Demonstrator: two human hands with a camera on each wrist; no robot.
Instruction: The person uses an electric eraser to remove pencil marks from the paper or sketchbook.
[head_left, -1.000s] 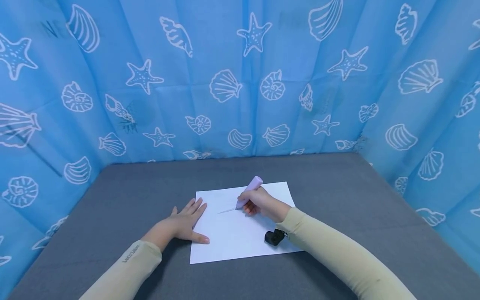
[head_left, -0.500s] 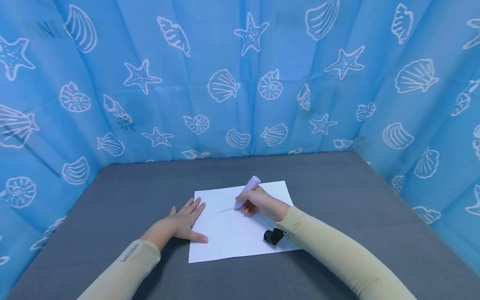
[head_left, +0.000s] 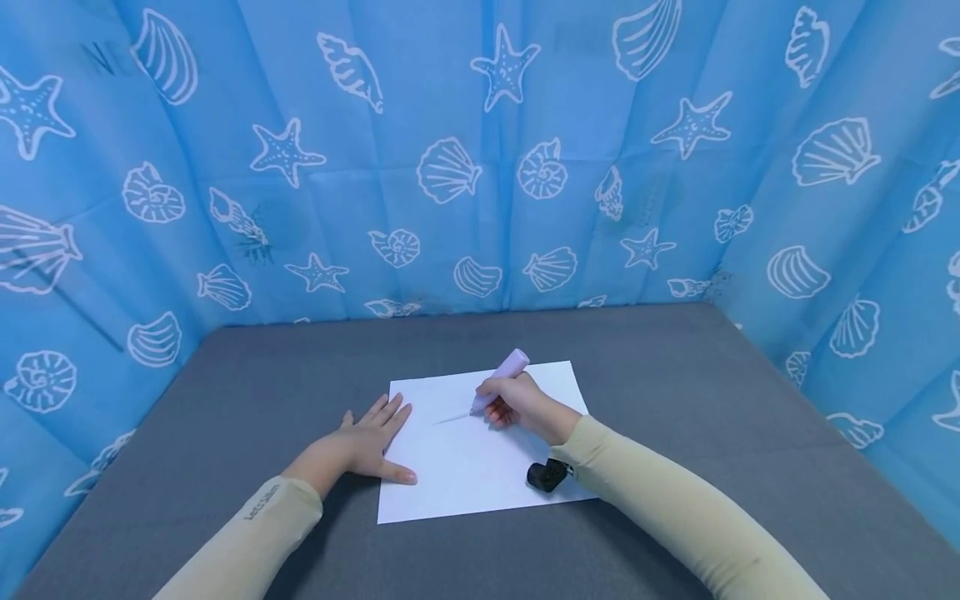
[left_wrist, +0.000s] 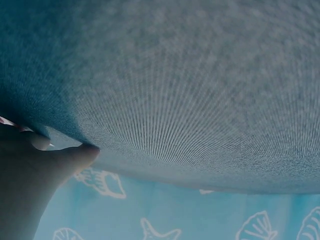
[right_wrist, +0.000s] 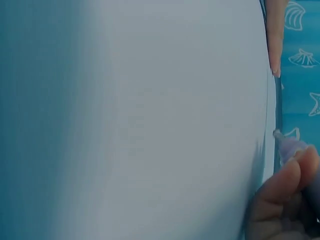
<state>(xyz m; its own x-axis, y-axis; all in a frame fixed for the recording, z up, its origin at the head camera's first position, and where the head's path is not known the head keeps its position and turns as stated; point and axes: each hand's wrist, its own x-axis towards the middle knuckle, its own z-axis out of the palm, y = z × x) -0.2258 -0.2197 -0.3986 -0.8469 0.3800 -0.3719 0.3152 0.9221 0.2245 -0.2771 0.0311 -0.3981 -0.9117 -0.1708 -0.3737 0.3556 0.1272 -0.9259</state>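
Note:
A white sheet of paper (head_left: 442, 475) lies on the grey cloth. My left hand (head_left: 367, 446) rests across its left edge with fingers spread, fingertips and thumb on the paper. In my right hand (head_left: 521, 404) I hold a thick lilac pen (head_left: 512, 365) between thumb and fingers, its top leaning away to the right. The pen's tip is at the right end of a thin, slightly slanted grey line (head_left: 450, 419); contact with the paper cannot be told. The right wrist view shows the pen's pale cone (right_wrist: 291, 147) beyond my fingertips (right_wrist: 285, 180).
A black wrist camera (head_left: 547, 475) hangs beneath my right wrist, over the paper's lower right part. Grey cloth (head_left: 300, 358) covers the table. A blue curtain (head_left: 480, 225) with white shells and starfish hangs behind and along both sides.
The pen's top has shifted slightly to the right, with its tip near the same spot by the line. My left hand stays in place on the paper.

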